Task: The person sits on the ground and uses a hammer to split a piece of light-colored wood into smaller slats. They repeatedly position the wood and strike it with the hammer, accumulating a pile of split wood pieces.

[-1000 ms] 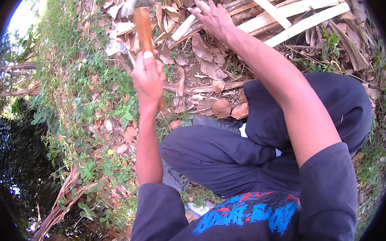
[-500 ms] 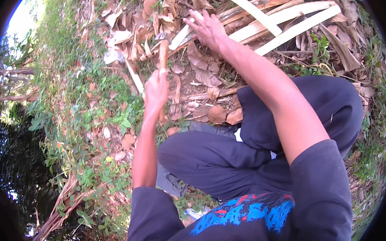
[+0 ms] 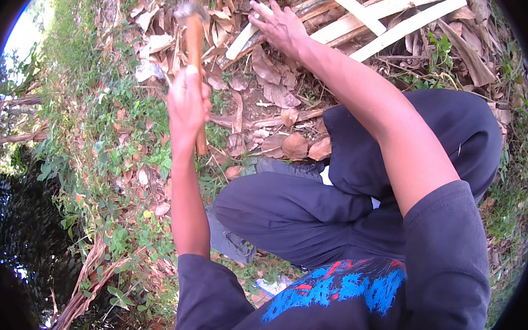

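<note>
My left hand [image 3: 186, 104] is wrapped round the wooden handle of a hammer [image 3: 194, 45]. The hammer is raised, its metal head blurred above the leaf litter. Farther right, my right hand [image 3: 281, 29] lies with fingers spread over a short pale wooden strip [image 3: 242, 42]; part of that strip is hidden beneath the hand. The strip's near end sticks out toward the hammer side. Beyond my right hand, longer pale strips [image 3: 408, 28] lie crossed over one another on brown, bark-like pieces.
Dry brown leaves [image 3: 295, 146] cover the ground before my folded legs [image 3: 309, 212]. Green plants [image 3: 139, 152] grow on the left, beside dark water [image 3: 24, 236] or shade I cannot make out. A crumpled whitish scrap [image 3: 148, 69] lies among the leaves.
My left hand has lifted the hammer up and to the left, away from the short strip. My right hand stays on the strip, shifted only slightly in the picture.
</note>
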`<control>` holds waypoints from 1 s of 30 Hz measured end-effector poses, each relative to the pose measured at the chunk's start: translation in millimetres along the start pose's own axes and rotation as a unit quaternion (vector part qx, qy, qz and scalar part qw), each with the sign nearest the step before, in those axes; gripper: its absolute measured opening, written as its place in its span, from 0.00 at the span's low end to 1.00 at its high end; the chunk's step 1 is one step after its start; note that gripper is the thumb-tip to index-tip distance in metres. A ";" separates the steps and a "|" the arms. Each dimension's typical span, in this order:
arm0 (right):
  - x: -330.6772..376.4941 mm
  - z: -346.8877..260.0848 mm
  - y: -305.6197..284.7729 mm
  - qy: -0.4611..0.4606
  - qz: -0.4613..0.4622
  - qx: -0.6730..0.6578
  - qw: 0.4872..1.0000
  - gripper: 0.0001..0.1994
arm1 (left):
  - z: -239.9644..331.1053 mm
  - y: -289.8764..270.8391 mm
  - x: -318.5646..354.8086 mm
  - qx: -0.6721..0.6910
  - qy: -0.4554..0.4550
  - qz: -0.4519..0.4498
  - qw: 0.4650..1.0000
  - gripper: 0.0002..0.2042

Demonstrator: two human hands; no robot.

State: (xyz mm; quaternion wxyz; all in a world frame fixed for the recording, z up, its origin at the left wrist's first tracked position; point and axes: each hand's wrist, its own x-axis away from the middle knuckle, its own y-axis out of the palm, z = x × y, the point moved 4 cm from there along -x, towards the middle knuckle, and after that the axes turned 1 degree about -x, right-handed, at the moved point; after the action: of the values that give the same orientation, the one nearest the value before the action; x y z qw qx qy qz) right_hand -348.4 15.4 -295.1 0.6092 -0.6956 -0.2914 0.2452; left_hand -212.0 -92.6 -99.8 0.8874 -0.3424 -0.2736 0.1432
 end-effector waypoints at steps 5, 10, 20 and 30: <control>-0.5 0.6 -1.7 0.008 -0.006 -0.052 0.999 0.33 | 25.3 -8.4 1.7 0.127 0.085 0.074 0.985 0.19; 0.6 16.3 -9.5 0.054 0.144 -0.376 0.914 0.49 | -62.3 -5.0 33.5 0.159 -0.005 0.094 0.983 0.18; -37.6 19.0 -15.6 0.245 -0.032 -0.311 0.918 0.36 | -141.8 18.2 68.0 0.284 -0.121 0.083 0.948 0.17; -19.6 -10.2 -25.1 0.034 0.179 -0.127 0.975 0.32 | -128.3 27.3 58.7 0.345 -0.075 0.040 0.935 0.19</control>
State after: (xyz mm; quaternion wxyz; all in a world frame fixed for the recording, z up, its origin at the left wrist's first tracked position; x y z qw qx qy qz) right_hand -357.8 -3.3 -269.1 0.4714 -0.8162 -0.1702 0.2875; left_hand -91.4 -114.8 -174.8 0.9215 -0.0145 -0.2592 0.2890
